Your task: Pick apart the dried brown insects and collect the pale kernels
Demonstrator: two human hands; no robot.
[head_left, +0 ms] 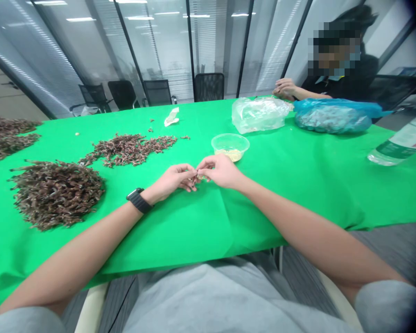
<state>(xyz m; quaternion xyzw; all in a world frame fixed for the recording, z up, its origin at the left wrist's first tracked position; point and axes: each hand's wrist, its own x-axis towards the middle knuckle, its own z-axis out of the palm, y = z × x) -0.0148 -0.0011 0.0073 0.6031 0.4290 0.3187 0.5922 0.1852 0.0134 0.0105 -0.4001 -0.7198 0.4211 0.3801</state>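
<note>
My left hand (176, 181) and my right hand (219, 170) meet over the green tablecloth (298, 185), fingertips pinched together on a small brownish piece (199, 176) held between them. A black watch sits on my left wrist (139, 200). Just beyond my right hand stands a clear plastic bowl (230, 145) with pale yellowish bits in its bottom. To my left lie two heaps of dark brown stalk-like pieces, a dense one (57, 193) and a thinner scattered one (130, 149).
Another person (333, 69) sits at the far right, hands together at the table edge. A clear plastic bag (260, 113) and a blue bag (334, 115) lie before them. A plastic bottle (400, 145) lies at right. A third brown heap (5, 134) is far left. Office chairs line the glass wall.
</note>
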